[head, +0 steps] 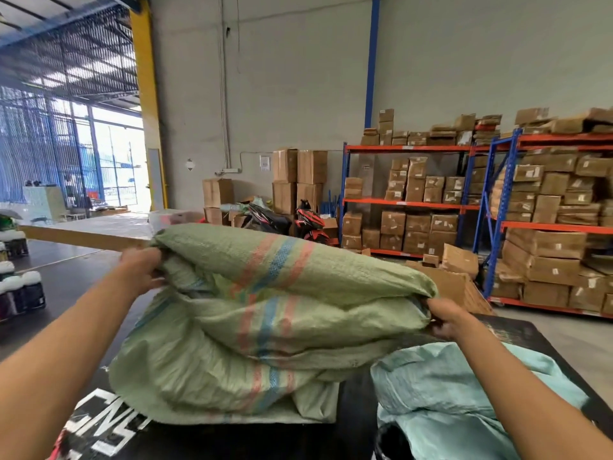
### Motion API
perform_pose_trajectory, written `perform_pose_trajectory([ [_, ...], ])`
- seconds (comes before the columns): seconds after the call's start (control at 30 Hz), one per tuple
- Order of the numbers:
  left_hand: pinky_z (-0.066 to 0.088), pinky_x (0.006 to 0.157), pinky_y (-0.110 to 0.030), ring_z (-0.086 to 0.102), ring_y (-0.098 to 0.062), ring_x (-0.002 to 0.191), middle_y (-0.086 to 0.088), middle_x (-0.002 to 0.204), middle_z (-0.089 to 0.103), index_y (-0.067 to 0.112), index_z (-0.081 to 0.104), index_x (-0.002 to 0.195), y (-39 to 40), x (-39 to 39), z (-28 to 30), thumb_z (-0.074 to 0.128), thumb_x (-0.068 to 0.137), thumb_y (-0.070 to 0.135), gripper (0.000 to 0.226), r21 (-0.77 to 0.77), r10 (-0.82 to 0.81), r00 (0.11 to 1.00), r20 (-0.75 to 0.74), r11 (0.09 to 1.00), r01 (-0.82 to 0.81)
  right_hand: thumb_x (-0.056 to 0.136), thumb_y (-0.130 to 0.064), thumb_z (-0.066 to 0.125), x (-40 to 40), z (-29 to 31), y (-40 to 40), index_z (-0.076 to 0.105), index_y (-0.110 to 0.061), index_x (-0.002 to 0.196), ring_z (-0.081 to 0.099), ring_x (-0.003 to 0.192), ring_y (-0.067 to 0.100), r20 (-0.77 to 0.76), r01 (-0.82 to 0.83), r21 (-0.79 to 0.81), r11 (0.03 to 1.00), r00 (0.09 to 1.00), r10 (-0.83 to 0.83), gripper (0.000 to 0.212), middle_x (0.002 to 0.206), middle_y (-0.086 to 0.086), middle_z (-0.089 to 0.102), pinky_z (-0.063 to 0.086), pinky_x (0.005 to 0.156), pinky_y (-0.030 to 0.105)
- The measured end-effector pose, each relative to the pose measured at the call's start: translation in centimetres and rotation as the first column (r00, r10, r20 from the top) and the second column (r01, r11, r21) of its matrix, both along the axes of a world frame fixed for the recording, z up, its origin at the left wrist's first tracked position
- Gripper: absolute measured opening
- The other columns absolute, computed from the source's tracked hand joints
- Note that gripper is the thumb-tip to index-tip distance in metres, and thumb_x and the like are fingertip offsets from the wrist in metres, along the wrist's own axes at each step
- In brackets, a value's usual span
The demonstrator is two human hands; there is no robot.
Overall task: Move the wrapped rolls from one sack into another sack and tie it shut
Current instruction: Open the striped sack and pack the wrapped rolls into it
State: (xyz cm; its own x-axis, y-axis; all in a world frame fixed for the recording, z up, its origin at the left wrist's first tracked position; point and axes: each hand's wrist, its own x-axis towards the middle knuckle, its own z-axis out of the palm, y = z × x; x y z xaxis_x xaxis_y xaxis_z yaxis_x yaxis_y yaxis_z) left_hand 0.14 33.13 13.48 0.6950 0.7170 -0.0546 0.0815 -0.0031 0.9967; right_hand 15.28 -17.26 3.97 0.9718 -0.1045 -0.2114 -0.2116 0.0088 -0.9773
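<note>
A large pale green woven sack (265, 313) with pink and blue stripes fills the middle of the view, folded over on itself and lifted off a black printed surface (109, 429). My left hand (141, 268) grips its upper left edge. My right hand (446, 318) grips its right edge, lower and nearer to me. A second sack (464, 386), light teal, lies crumpled at the lower right with a dark opening near the bottom edge. No wrapped rolls show; whatever the sacks hold is hidden.
Blue and orange racks (497, 200) stacked with cardboard boxes line the right. Loose boxes (457, 277) sit just behind the green sack. Parked motorbikes (308, 224) stand by the back wall. Dark bottles (23, 290) are at the left, and an open doorway (116, 167) lies beyond.
</note>
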Motion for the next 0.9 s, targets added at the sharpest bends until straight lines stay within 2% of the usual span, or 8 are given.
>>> perform_pose_trajectory([
  [0.1,0.043,0.091,-0.041,0.058,-0.027,0.082,-0.013,0.092,0.064,0.008,0.058,0.088,-0.6,-0.8,0.3,0.041,0.102,0.019,0.024,-0.439,-0.179,0.983,0.039,0.881,0.178,0.1,-0.006,0.043,2.3,-1.8,-1.8,0.058,-0.002,0.129,0.069,0.079,0.034,-0.176,0.05,0.361,0.931,0.984,0.015,0.033,0.083,0.019,0.072,0.055,0.091,0.042],
  [0.23,0.053,0.073,-0.038,0.062,-0.025,0.075,-0.006,0.078,0.068,0.017,0.063,0.087,1.4,-2.4,-1.3,0.053,0.086,0.027,0.015,-0.445,-0.249,0.968,0.043,0.862,0.242,0.067,0.007,0.057,-0.7,-0.1,-2.8,0.062,0.003,0.105,0.069,0.054,0.04,-0.223,0.087,0.502,0.86,0.974,0.032,0.038,0.072,0.027,0.07,0.055,0.042,0.045],
  [0.33,0.054,0.072,-0.038,0.065,-0.026,0.071,-0.007,0.071,0.07,0.016,0.069,0.077,1.9,-3.6,-2.0,0.053,0.089,0.032,0.025,-0.414,-0.265,0.943,0.201,0.849,0.327,0.084,-0.006,0.056,-1.1,-0.3,-3.4,0.062,-0.004,0.116,0.065,0.083,0.041,-0.22,0.082,0.446,0.891,0.975,0.02,0.032,0.093,0.024,0.067,0.055,0.067,0.051],
  [0.47,0.062,0.068,-0.039,0.074,-0.023,0.074,-0.01,0.085,0.076,0.008,0.074,0.089,0.9,-3.7,-2.3,0.083,0.067,0.018,0.025,-0.31,-0.42,0.829,0.37,0.785,0.536,0.089,-0.024,0.058,-1.3,-1.0,-2.6,0.064,-0.008,0.088,0.069,0.059,0.031,-0.228,-0.023,0.179,0.984,0.972,0.065,0.017,0.07,0.015,0.07,0.058,0.059,0.037],
  [0.6,0.06,0.055,-0.031,0.07,-0.024,0.065,-0.013,0.079,0.073,0.005,0.06,0.095,0.8,-1.5,-2.0,0.046,0.083,-0.014,0.026,-0.083,-0.296,0.948,0.114,0.948,0.306,0.093,-0.032,0.064,-1.6,0.7,-1.1,0.068,-0.003,0.095,0.065,0.07,0.027,0.042,-0.11,-0.21,0.971,0.992,0.122,0.029,0.086,0.017,0.071,0.051,0.061,0.033],
  [0.73,0.046,0.063,-0.037,0.054,-0.03,0.081,-0.019,0.092,0.058,0.003,0.054,0.097,0.2,-0.2,-1.1,0.056,0.072,0.006,0.025,0.342,-0.092,0.994,0.06,0.937,0.066,0.076,-0.003,0.076,-1.1,1.9,-0.4,0.061,-0.012,0.124,0.057,0.106,0.019,0.247,-0.133,-0.664,0.736,0.89,0.383,0.051,0.12,0.002,0.061,0.049,0.086,0.031],
  [0.8,0.041,0.072,-0.043,0.054,-0.038,0.094,-0.021,0.1,0.054,-0.001,0.047,0.112,-0.9,-0.3,-0.9,0.06,0.08,0.015,0.038,0.551,0.086,0.996,0.035,0.83,-0.091,0.072,0.002,0.074,-0.8,1.9,0.5,0.059,-0.021,0.124,0.049,0.112,0.014,0.242,-0.06,-0.835,0.547,0.853,0.462,0.058,0.12,-0.007,0.054,0.047,0.094,0.03],
  [0.9,0.044,0.074,-0.046,0.058,-0.045,0.094,-0.027,0.099,0.063,0.001,0.057,0.109,-2.5,-0.9,-0.8,0.06,0.083,0.026,0.036,0.773,0.16,0.981,0.104,0.607,-0.182,0.083,-0.008,0.063,-1.3,0.9,2.3,0.065,-0.023,0.114,0.058,0.106,0.019,0.385,0.262,-0.914,0.31,0.802,0.457,0.035,0.107,-0.004,0.059,0.049,0.092,0.036],
])
